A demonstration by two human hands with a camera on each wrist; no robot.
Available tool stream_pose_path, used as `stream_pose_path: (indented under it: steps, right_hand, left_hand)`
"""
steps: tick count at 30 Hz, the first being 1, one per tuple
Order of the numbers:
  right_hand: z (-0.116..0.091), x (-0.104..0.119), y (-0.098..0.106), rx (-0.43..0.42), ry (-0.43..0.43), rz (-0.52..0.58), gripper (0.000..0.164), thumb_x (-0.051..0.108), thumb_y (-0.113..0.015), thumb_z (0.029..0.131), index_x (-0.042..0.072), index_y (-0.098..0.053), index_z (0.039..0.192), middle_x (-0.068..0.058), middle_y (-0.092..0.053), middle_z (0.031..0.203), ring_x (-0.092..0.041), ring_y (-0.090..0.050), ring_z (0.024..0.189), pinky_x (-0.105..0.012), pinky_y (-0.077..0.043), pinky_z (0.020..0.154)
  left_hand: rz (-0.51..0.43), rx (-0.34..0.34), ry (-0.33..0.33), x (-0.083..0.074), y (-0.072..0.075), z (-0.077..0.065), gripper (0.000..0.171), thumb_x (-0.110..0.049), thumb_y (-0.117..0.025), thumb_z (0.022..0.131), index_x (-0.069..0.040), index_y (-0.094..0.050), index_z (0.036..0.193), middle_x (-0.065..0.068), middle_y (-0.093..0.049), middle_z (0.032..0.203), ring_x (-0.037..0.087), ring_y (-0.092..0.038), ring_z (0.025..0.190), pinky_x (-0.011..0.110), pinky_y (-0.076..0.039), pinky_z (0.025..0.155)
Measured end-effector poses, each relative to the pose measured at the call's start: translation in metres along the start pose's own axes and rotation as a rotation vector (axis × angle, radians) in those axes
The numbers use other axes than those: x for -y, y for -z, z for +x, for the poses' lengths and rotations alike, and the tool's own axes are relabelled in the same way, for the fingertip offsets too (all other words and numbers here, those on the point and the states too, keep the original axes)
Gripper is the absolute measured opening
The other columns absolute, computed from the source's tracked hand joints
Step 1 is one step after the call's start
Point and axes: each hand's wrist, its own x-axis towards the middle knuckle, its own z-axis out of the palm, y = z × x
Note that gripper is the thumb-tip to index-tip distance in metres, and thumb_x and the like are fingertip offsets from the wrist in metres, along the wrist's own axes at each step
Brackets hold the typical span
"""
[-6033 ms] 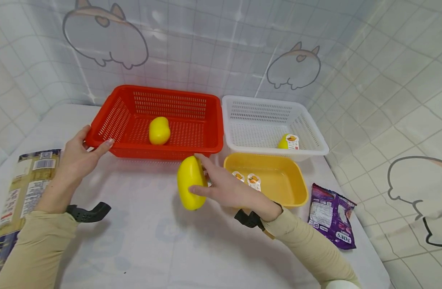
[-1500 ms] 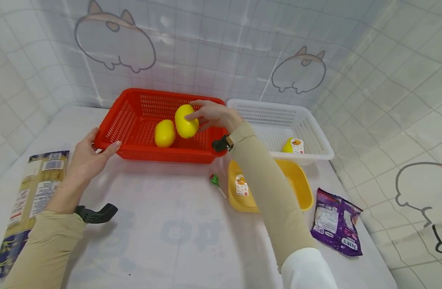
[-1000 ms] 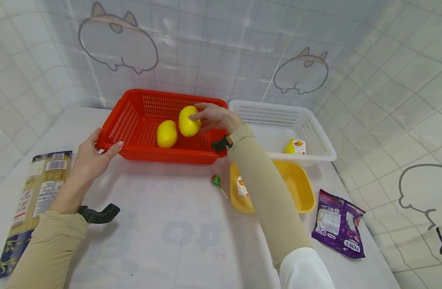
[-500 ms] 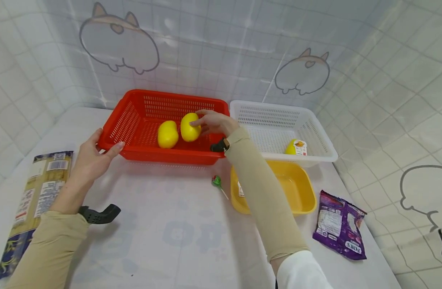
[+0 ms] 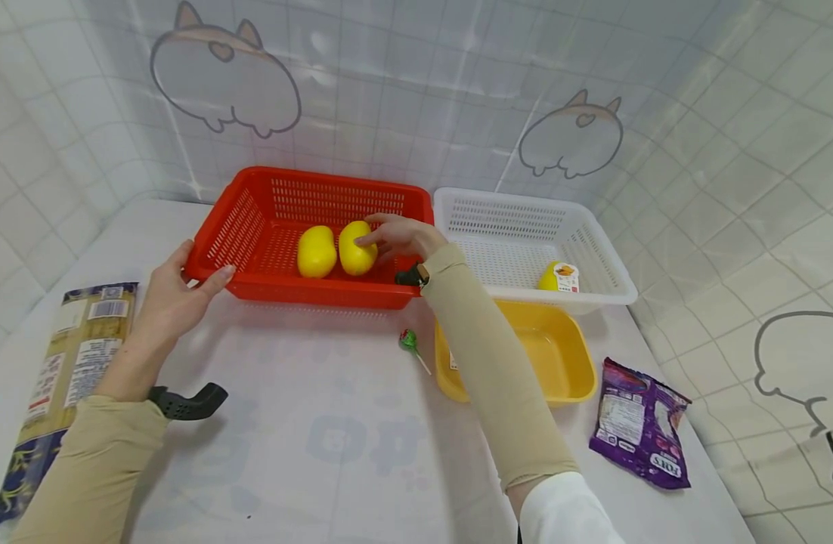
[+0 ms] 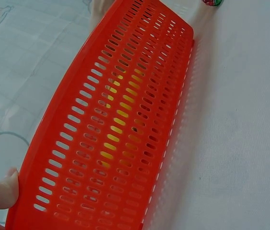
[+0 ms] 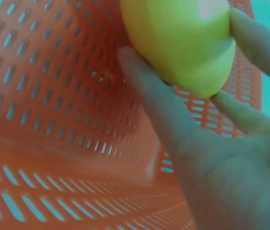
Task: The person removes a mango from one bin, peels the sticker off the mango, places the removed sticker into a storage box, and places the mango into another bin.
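A yellow mango point(image 5: 357, 257) is between the thumb and fingers of my right hand point(image 5: 404, 236), low inside the red basket point(image 5: 308, 292). Beside it on the left, a second yellow mango point(image 5: 316, 253) rests on the basket floor. In the right wrist view the thumb and fingers curve around the held mango point(image 7: 183, 43), near the slotted basket wall. My left hand point(image 5: 174, 302) grips the basket's front left corner, its thumb over the rim. The left wrist view shows the thumb at the rim of the basket point(image 6: 101, 120), with yellow showing through the slots.
A white basket point(image 5: 525, 293) stands right of the red one, holding a labelled yellow mango point(image 5: 547, 278). In front is a yellow tub point(image 5: 559, 355), partly covered by my right sleeve. A lollipop point(image 5: 408, 341), a purple packet point(image 5: 639, 423) and a long printed packet point(image 5: 76, 363) lie around.
From in front of the red basket, my right hand has carried the mango over its rim, then lowered it beside the other mango. The lollipop has come into view. My left hand keeps its grip.
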Motion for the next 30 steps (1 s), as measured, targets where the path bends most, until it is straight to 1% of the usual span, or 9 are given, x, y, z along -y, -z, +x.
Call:
stream_pose_path:
  steps: [6,11,15,21,25,30]
  right_hand:
    - [-0.0014,-0.0015,-0.0015,0.002,-0.03,-0.067,0.073,0.022,-0.071,0.093,0.021,-0.034,0.155,-0.006,-0.044,0.149,-0.031,-0.053,0.126,-0.041,-0.052,0.103]
    - [-0.0029,-0.0016,-0.0031,0.01,-0.051,-0.118,0.071,0.024,-0.071,0.093,0.022,-0.035,0.155,-0.006,-0.045,0.148,-0.031,-0.053,0.126,-0.041,-0.053,0.102]
    - [-0.0022,-0.002,-0.0033,0.005,-0.063,-0.114,0.072,0.024,-0.071,0.093,0.023,-0.034,0.155,-0.006,-0.044,0.149,-0.031,-0.055,0.124,-0.042,-0.054,0.1]
    - [0.0002,-0.0023,-0.0039,-0.021,-0.067,-0.109,0.074,0.025,-0.07,0.094,0.024,-0.032,0.156,-0.005,-0.044,0.148,-0.028,-0.056,0.121,-0.038,-0.056,0.096]
    - [0.0016,-0.0031,-0.004,-0.013,-0.068,-0.119,0.073,0.028,-0.069,0.095,0.025,-0.031,0.157,-0.005,-0.045,0.146,-0.028,-0.057,0.12,-0.039,-0.057,0.096]
    - [0.0014,-0.0032,-0.0036,0.0,-0.065,-0.092,0.072,0.027,-0.068,0.095,0.024,-0.031,0.157,-0.006,-0.046,0.146,-0.029,-0.058,0.119,-0.04,-0.058,0.094]
  left_hand:
    - [0.002,0.002,0.0,0.0009,-0.0009,0.0009,0.092,-0.049,-0.049,0.101,-0.008,0.01,0.159,0.024,-0.006,0.166,0.047,-0.019,0.148,0.064,-0.029,0.112]
    - [0.009,0.0,-0.006,0.0022,-0.0006,0.0017,0.092,-0.049,-0.049,0.101,-0.008,0.01,0.159,0.024,-0.006,0.165,0.047,-0.02,0.147,0.065,-0.029,0.111]
    - [0.009,0.0,-0.009,0.0021,-0.0007,0.0021,0.091,-0.048,-0.049,0.101,-0.008,0.01,0.159,0.025,-0.007,0.165,0.048,-0.021,0.147,0.066,-0.029,0.111]
    - [0.011,0.0,-0.009,0.0016,-0.0001,0.0024,0.091,-0.048,-0.049,0.101,-0.007,0.009,0.159,0.025,-0.008,0.165,0.049,-0.021,0.146,0.066,-0.029,0.111]
    - [0.016,0.001,-0.012,0.0019,0.0004,0.0026,0.091,-0.048,-0.048,0.101,-0.007,0.009,0.159,0.026,-0.008,0.165,0.049,-0.021,0.146,0.066,-0.028,0.112]
    - [0.019,0.01,-0.004,0.001,0.0002,0.0028,0.091,-0.049,-0.048,0.102,-0.008,0.01,0.159,0.025,-0.008,0.165,0.048,-0.02,0.147,0.066,-0.029,0.111]
